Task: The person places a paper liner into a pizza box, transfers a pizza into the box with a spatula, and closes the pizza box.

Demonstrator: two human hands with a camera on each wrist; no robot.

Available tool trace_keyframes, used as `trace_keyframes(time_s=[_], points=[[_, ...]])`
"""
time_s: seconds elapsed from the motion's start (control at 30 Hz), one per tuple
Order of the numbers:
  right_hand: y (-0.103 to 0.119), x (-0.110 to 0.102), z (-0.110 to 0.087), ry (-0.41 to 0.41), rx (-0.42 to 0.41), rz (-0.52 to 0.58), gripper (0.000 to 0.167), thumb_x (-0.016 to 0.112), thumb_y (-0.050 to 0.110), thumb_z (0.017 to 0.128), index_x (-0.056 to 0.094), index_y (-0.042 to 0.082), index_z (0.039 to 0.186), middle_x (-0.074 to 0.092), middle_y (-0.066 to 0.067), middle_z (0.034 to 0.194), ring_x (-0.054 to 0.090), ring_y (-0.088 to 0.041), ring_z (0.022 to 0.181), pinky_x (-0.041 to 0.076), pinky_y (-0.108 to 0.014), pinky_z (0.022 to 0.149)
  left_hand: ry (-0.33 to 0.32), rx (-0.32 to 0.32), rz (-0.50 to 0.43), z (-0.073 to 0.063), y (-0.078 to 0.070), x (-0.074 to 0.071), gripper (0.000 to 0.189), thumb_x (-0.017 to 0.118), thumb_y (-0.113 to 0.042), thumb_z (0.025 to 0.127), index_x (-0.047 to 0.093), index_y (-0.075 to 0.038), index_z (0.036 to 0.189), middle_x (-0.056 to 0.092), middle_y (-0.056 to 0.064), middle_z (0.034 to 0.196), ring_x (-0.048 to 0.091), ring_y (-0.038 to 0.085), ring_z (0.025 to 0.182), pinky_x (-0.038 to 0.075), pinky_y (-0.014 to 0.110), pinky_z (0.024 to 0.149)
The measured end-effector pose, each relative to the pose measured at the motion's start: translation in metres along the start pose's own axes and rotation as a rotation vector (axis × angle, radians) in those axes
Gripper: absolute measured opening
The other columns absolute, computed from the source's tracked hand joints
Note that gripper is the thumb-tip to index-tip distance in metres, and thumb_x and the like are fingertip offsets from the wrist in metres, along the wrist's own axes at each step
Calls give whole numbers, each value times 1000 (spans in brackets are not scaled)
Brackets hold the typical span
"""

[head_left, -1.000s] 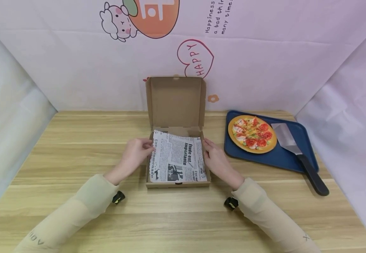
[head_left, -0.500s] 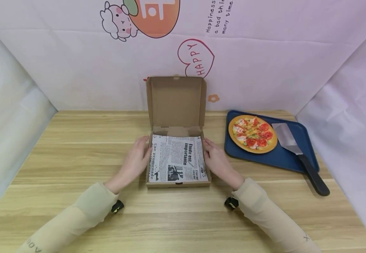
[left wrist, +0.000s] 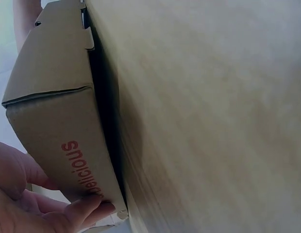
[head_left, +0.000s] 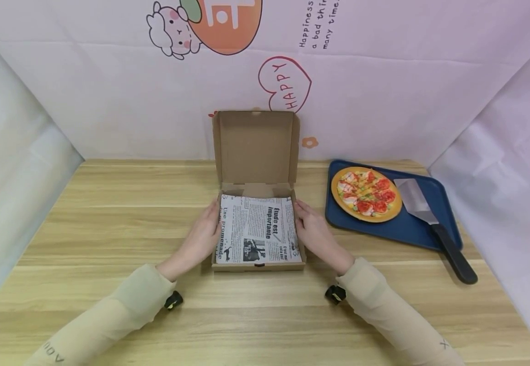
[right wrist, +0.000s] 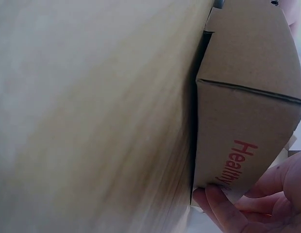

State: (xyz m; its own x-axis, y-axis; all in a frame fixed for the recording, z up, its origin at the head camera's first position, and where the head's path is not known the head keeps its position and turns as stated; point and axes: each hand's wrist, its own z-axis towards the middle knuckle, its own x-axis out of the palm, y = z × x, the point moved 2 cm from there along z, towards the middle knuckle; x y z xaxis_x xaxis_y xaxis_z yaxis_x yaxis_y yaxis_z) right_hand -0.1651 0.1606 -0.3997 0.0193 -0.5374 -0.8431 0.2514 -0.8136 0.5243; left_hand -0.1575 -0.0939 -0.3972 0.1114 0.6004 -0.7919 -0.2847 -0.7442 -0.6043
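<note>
A brown cardboard pizza box (head_left: 258, 268) stands with its lid (head_left: 256, 147) raised at the back. A sheet of newsprint-patterned paper (head_left: 256, 229) lines its inside. My left hand (head_left: 196, 236) grips the box's left wall; in the left wrist view the fingers (left wrist: 87, 208) lie on the outer face, by red lettering, with the thumb at the rim. On the opposite wall my right hand (head_left: 317, 234) holds on likewise, and its fingers (right wrist: 221, 206) press the outer face in the right wrist view.
To the right a blue tray (head_left: 352, 222) bears a pizza (head_left: 365, 195) on a yellow round base and a spatula (head_left: 434, 223), whose black handle overhangs the tray's front edge. A printed white cloth (head_left: 361, 112) hangs behind the wooden table (head_left: 256, 315).
My left hand has gone from the paper's left edge to the box's left wall. The paper's raised left side has come down flat into the box. My right hand has stayed put.
</note>
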Motion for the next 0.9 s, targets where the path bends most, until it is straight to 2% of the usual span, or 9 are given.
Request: trace_keyframes(time_s=[0.07,0.13,0.23,0.3,0.37,0.57,0.9], points=[[-1,0,1,1,0,1,41,48,2,89,43,-10,128,40,-25,136,38,-35,125,40,-45,100,2,4,14,1,0,0,51,44,1,89,26,16,134,24,31,141,25,41,131,22,48,109],[-2,0,2,4,2,3,41,49,2,89,44,-10,128,40,-24,136,43,-33,122,47,-41,91,3,3,25,1,0,-1,50,44,2,88,28,17,133,25,32,140,27,42,130,23,48,108],[-2,-2,3,15,4,12,42,51,2,88,45,-10,127,41,-23,136,57,-29,103,53,-33,70,6,-3,32,2,-1,-2,49,44,2,88,29,18,132,27,32,139,28,42,129,24,48,108],[-2,-5,4,30,11,23,42,52,3,87,46,-9,127,42,-22,136,60,-25,91,53,-30,63,12,-10,30,2,-1,-2,48,44,1,88,30,17,132,28,32,139,29,41,129,24,48,108],[-2,-8,5,50,13,35,43,52,4,87,46,-9,127,42,-22,135,63,-25,85,56,-30,63,17,-12,28,3,-1,-3,48,44,1,89,29,18,132,29,32,138,29,42,129,25,48,108],[1,-20,7,106,30,47,39,52,8,88,51,-7,125,45,-21,134,63,-28,92,57,-35,70,34,-20,3,4,-1,-4,49,44,1,89,30,16,132,32,31,137,32,41,127,28,47,107],[-9,-39,6,215,14,-59,34,51,17,92,56,-3,119,56,-19,121,62,-26,93,56,-37,73,55,-38,3,4,0,-6,48,45,1,89,30,17,132,33,31,137,33,40,127,28,46,107]])
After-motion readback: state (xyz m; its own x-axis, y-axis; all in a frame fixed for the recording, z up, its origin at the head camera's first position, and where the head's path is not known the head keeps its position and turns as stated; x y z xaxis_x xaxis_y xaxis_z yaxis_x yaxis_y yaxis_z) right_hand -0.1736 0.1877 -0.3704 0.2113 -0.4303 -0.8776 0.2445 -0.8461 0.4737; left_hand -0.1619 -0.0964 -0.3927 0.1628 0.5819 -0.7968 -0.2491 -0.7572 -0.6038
